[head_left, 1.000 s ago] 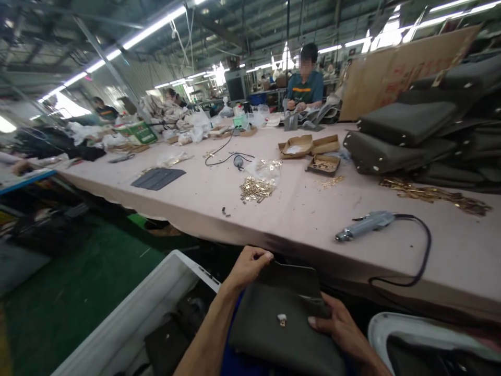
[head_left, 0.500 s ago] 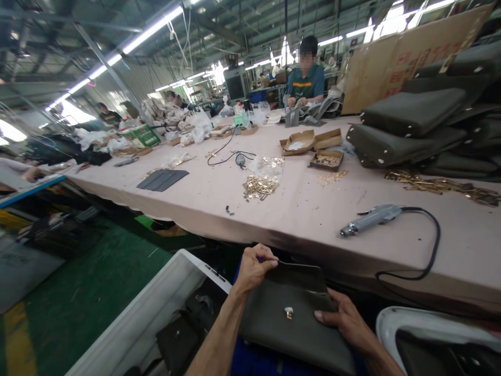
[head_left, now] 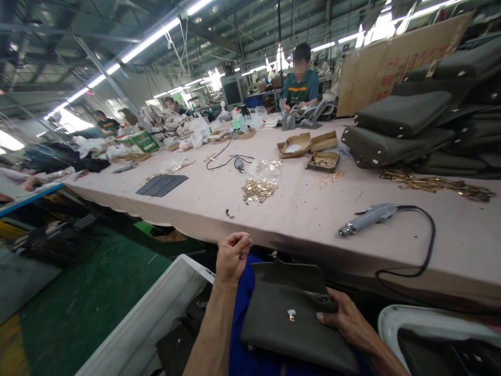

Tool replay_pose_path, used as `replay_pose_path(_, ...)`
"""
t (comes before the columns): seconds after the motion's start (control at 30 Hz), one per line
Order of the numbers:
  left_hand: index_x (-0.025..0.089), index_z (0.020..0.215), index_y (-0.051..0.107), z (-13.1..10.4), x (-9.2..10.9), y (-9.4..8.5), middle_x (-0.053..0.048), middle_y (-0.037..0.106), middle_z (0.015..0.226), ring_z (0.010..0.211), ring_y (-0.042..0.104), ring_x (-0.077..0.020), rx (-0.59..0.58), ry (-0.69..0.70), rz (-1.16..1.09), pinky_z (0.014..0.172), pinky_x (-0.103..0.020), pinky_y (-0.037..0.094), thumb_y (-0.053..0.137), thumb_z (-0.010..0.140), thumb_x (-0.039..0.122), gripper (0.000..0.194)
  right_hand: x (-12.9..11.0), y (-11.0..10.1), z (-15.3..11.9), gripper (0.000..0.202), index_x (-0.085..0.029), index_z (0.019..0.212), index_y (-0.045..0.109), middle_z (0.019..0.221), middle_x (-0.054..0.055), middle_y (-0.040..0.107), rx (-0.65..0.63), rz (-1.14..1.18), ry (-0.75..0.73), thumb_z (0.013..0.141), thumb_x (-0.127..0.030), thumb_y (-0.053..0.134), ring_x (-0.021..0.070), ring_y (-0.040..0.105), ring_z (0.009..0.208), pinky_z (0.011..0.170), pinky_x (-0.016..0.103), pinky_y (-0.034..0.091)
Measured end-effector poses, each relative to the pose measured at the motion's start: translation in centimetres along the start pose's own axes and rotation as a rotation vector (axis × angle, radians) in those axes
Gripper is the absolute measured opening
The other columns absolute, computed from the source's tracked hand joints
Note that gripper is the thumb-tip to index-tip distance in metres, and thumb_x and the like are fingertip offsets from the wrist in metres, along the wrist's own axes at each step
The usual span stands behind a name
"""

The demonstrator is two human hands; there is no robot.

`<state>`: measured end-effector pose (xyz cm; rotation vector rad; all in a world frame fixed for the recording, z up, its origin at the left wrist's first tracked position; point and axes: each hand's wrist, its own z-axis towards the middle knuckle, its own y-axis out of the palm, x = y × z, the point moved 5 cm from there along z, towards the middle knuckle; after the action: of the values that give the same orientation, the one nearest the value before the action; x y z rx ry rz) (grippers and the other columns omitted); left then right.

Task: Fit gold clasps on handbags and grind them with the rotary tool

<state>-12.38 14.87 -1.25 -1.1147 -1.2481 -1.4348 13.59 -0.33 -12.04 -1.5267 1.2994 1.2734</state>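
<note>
A dark olive bag (head_left: 291, 292) rests on my lap, below the table's front edge. A small gold clasp (head_left: 291, 315) with a bit of white on it sits on its front, and its top edge lies away from me. My right hand (head_left: 342, 313) grips the bag's right side, thumb on the front and fingers behind. My left hand (head_left: 234, 256) is raised off the bag's upper left corner, closed with thumb and fingertips pinched together. Whatever is in that pinch, if anything, is too small to tell.
On the table (head_left: 305, 209) lie a grey power screwdriver (head_left: 368, 218), a pile of gold metal pieces (head_left: 258, 189), small cardboard boxes (head_left: 323, 161) and stacked dark bags (head_left: 403, 112). White bins (head_left: 156, 313) flank my lap. A co-worker (head_left: 300, 83) sits across the table.
My left hand has let go of the bag's upper edge and moved up and left, fingers pinched. My right hand keeps its hold on the bag.
</note>
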Motion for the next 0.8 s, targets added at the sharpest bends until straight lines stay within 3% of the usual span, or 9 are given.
replay_pose_path(0.1,0.014,0.083,0.079,0.6,0.2,0.2,-0.004,0.07,0.069,0.054,0.047,-0.009,-0.094,-0.079,0.131,0.05,-0.022,0.032,0.086,0.071,0.042,0.031,0.0,0.2,0.0,0.055,-0.019,0.127,0.072,0.112,0.009,0.075,-0.006,0.039,-0.017,0.073,-0.028,0.074,0.0329,0.065,0.106,0.099,0.045,0.046)
replay_pose_path(0.2,0.012,0.082,0.082,0.1,-0.9,1.2,-0.008,0.073,0.072,0.065,0.057,-0.0144,-0.184,-0.138,0.257,0.058,-0.024,0.039,0.08,0.077,0.043,0.032,0.7,0.1,0.0,0.06,-0.019,0.128,0.07,0.114,0.01,0.074,0.026,0.077,0.009,0.07,-0.031,0.077,0.0341,0.065,0.109,0.101,0.047,0.047)
replay_pose_path(0.33,0.012,0.081,0.082,-1.6,-2.6,2.2,-0.005,0.068,0.064,0.056,0.048,-0.0116,-0.295,-0.206,0.311,0.054,-0.024,0.032,0.072,0.084,0.048,0.038,1.3,-0.2,-0.1,0.06,-0.019,0.13,0.069,0.117,0.01,0.074,0.008,0.069,0.026,0.071,-0.032,0.077,0.0335,0.065,0.109,0.099,0.045,0.047)
replay_pose_path(0.43,0.012,0.088,0.082,-2.7,-3.1,2.3,-0.003,0.066,0.063,0.052,0.044,-0.0101,-0.34,-0.23,0.272,0.052,-0.024,0.03,0.078,0.08,0.041,0.031,1.0,-0.3,-0.1,0.057,-0.019,0.129,0.069,0.115,0.009,0.074,-0.012,0.048,0.024,0.073,-0.032,0.076,0.0334,0.066,0.107,0.097,0.044,0.048)
replay_pose_path(0.67,0.014,0.067,0.079,-3.2,-2.3,2.7,-0.006,0.067,0.074,0.075,0.057,-0.0172,-0.239,-0.103,0.161,0.072,-0.028,0.042,0.085,0.065,0.019,0.008,1.1,-0.3,0.1,0.057,-0.019,0.129,0.069,0.117,0.009,0.074,-0.004,0.029,0.052,0.074,-0.031,0.075,0.0338,0.066,0.109,0.095,0.043,0.05)
replay_pose_path(0.8,0.014,0.071,0.072,-2.3,-1.5,2.1,-0.004,0.059,0.071,0.065,0.05,-0.0134,-0.073,-0.085,-0.032,0.06,-0.026,0.04,0.085,0.067,0.035,0.025,1.5,-0.5,0.0,0.06,-0.02,0.129,0.07,0.116,0.008,0.074,0.027,-0.052,0.036,0.07,-0.028,0.075,0.0343,0.065,0.109,0.101,0.046,0.047)
